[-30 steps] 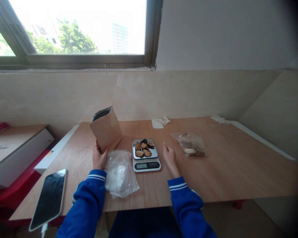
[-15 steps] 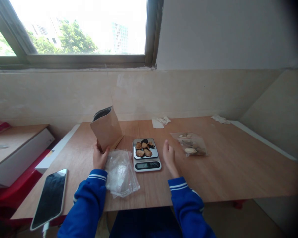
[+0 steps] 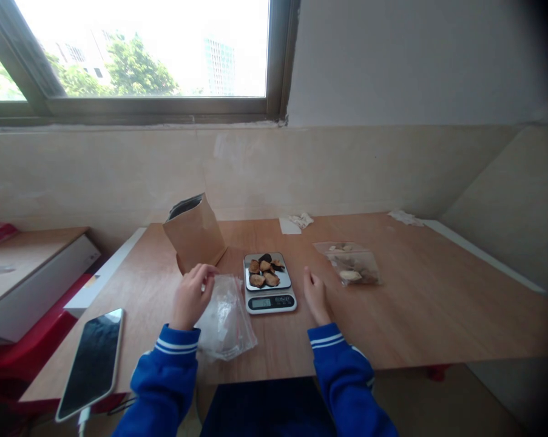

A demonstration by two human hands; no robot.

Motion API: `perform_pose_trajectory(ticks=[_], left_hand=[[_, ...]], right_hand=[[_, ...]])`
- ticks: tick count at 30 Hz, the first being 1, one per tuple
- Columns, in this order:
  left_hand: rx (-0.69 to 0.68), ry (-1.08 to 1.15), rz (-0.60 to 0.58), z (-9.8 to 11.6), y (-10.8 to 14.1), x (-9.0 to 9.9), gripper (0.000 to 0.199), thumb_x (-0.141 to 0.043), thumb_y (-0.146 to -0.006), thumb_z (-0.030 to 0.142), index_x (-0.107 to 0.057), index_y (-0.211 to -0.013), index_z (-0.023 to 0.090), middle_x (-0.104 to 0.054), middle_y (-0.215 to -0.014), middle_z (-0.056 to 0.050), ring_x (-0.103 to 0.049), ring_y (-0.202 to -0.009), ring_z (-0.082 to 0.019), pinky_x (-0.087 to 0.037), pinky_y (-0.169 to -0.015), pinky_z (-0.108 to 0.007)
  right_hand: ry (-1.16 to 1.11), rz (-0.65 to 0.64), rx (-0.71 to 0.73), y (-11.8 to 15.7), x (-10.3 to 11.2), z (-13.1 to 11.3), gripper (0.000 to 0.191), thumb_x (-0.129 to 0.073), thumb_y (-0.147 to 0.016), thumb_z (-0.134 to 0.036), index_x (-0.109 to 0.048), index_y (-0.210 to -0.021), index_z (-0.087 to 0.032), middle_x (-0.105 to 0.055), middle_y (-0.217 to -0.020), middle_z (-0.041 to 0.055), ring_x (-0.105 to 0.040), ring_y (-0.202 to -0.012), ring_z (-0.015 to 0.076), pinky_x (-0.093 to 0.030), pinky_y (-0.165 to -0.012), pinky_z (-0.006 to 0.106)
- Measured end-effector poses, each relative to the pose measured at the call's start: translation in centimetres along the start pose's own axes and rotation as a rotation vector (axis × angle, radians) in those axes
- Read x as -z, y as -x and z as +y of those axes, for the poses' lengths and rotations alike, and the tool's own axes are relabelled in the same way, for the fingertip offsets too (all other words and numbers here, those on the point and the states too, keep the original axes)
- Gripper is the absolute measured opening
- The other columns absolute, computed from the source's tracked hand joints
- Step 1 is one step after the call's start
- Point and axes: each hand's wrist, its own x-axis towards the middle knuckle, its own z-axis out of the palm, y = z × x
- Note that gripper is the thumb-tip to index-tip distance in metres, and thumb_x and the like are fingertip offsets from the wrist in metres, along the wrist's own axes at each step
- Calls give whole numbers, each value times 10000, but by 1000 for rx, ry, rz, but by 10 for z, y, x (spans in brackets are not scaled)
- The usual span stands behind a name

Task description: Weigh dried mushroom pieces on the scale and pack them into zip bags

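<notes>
The left hand (image 3: 192, 296) is held curled and empty right at the stack of clear zip bags (image 3: 226, 318), just left of the digital kitchen scale (image 3: 270, 302), and the right hand (image 3: 316, 296) sits relaxed just right of it. Browned food pieces (image 3: 264, 271) are nicely kept on the tray, so the readout's left uncovered.

A stack of clear plastic zip bags (image 3: 226, 318) lies crumpled on the desk (image 3: 392, 303), just beside a standing kraft paper pouch (image 3: 195, 238) with a dark-lined open top and a digital kitchen scale (image 3: 270, 301) bearing brown-and-black dried slices (image 3: 264, 270) on its steel plate.
</notes>
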Motion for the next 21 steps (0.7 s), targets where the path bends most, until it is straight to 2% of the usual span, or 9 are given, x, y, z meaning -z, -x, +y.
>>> perform_pose_trajectory(ticks=[2, 4, 7, 10, 12, 14, 17, 21], left_hand=[[34, -16, -175, 16, 8, -7, 236, -424, -895, 361, -567, -1008, 211, -628, -956, -77, -610, -816, -217, -466, -738, -357], [23, -68, -271, 26, 23, -20, 335, -516, -842, 423, -562, -1082, 194, -618, -1022, -117, -609, -917, -265, -466, -770, -380], [49, -180, -301, 31, 45, -39, 378, -580, -801, 406, -568, -1118, 200, -597, -1077, -136, -591, -943, -294, -455, -755, -397], [109, -220, -293, 32, 56, -46, 246, -573, -813, 370, -614, -1010, 228, -600, -1047, -115, -583, -909, -283, -441, -732, -395], [140, -185, -280, 31, 56, -45, 153, -523, -848, 326, -630, -911, 237, -611, -982, -99, -586, -879, -265, -439, -732, -391], [159, -117, -246, 30, 53, -42, 164, -477, -876, 291, -632, -874, 236, -619, -929, -88, -593, -854, -251, -446, -744, -390], [153, 7, -104, 33, 48, -36, 169, -503, -880, 333, -633, -934, 237, -634, -936, -75, -599, -875, -246, -461, -788, -399], [30, 165, 100, 51, 43, -21, 210, -545, -880, 314, -616, -1061, 236, -641, -1042, -59, -586, -993, -225, -450, -878, -391]], right_hand=[[-18, -9, -6, 0, 0, 1, 577, -315, -805, -735, -331, -522, -233, -343, -444, -46, -333, -477, 120, -244, -473, 273], [-22, -18, -19, 0, 1, 4, 563, -319, -812, -722, -324, -528, -236, -330, -438, -51, -332, -472, 121, -244, -466, 271], [-26, -38, -39, 1, 3, 8, 550, -324, -817, -711, -328, -538, -236, -340, -441, -52, -340, -473, 124, -253, -467, 268], [-28, -58, -68, 2, 5, 8, 548, -321, -819, -709, -328, -546, -234, -334, -447, -55, -332, -476, 121, -244, -472, 269], [-22, -60, -69, 4, 6, 5, 544, -323, -826, -701, -318, -550, -232, -315, -450, -60, -321, -481, 118, -228, -476, 269], [-15, -58, -45, 9, 7, -1, 539, -329, -839, -684, -319, -556, -225, -314, -465, -59, -320, -498, 115, -222, -487, 268], [-44, -74, 52, 23, 6, -19, 527, -345, -855, -656, -353, -572, -212, -349, -509, -51, -339, -537, 115, -247, -513, 259], [-132, -250, 191, 50, 0, -58, 435, -389, -890, -567, -446, -665, -199, -443, -592, -35, -426, -578, 124, -320, -550, 241]])
